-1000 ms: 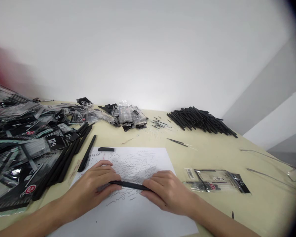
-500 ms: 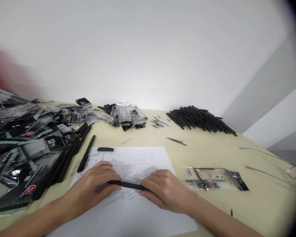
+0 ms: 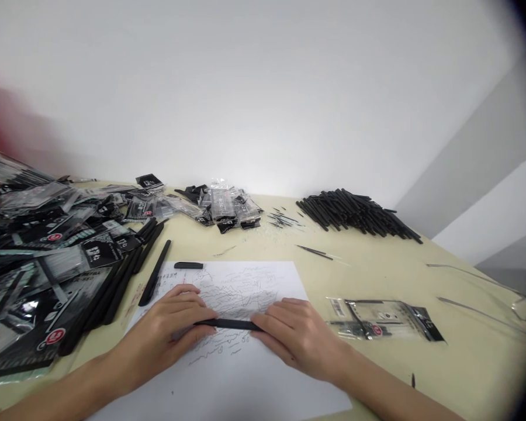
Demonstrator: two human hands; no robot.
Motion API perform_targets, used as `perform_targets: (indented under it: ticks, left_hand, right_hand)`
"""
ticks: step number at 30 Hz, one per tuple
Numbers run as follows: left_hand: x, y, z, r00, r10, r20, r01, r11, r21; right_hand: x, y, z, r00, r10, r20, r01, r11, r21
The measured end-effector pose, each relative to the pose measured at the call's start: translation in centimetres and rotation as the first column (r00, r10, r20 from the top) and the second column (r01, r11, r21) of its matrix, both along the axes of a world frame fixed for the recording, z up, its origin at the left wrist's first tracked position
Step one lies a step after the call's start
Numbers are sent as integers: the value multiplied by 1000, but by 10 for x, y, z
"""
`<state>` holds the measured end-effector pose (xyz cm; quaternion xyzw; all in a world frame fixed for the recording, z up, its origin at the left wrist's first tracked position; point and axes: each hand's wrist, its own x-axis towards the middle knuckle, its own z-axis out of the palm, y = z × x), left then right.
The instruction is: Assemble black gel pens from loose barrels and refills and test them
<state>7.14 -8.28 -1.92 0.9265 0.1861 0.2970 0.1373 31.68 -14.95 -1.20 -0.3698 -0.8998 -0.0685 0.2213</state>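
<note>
Both hands hold one black pen (image 3: pixel 228 324) level just above a scribbled white sheet of paper (image 3: pixel 241 374). My left hand (image 3: pixel 169 327) is closed on the pen's left end, fingers curled over it. Pinching the right end, my right hand (image 3: pixel 296 336) has its fingers pressed together on the barrel. A loose black pen cap (image 3: pixel 188 265) lies on the paper's far left corner.
Black pens (image 3: pixel 127 280) lie in a row left of the paper, beside a heap of black-and-clear packets (image 3: pixel 39 263). More packets (image 3: pixel 228 207) sit at the back. A pile of black pens (image 3: pixel 355 213) is back right. One packet (image 3: pixel 383 318) lies right of my hand.
The pen between my hands has tipped from slanted to nearly level, and my right hand has shifted slightly up and left along it.
</note>
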Motion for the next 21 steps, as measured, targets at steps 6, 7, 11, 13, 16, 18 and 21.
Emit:
perform_targets:
  ticks: [6,7,11,13,16,18,21]
  left_hand:
    - [0,-4,2,999,7,53,-11,997,74]
    - [-1,-4,2,998,9,58,-14,997,82]
    - [-3,-3,2,998,3,56,-10,993,120]
    - [-3,-2,2,998,-3,60,-4,992,128]
    - [-2,0,2,997,1,79,-10,993,114]
    - [0,0,2,996,8,90,-18,994,106]
    - [-2,0,3,997,9,79,-18,994,110]
  right_hand:
    - [0,-3,0,999,-23,-36,20,998,-64]
    - [-1,-4,0,999,-31,-45,26,994,-102]
    - [-5,-7,1,997,-56,-60,34,946,-322]
    - [-7,-7,0,995,-64,-81,29,927,-373]
    - [-7,-6,-2,982,-78,-173,13,938,-347]
    - [-6,-5,-4,968,-86,-237,8,950,-312]
    - [-5,-6,-4,953,-115,-279,34,960,-278]
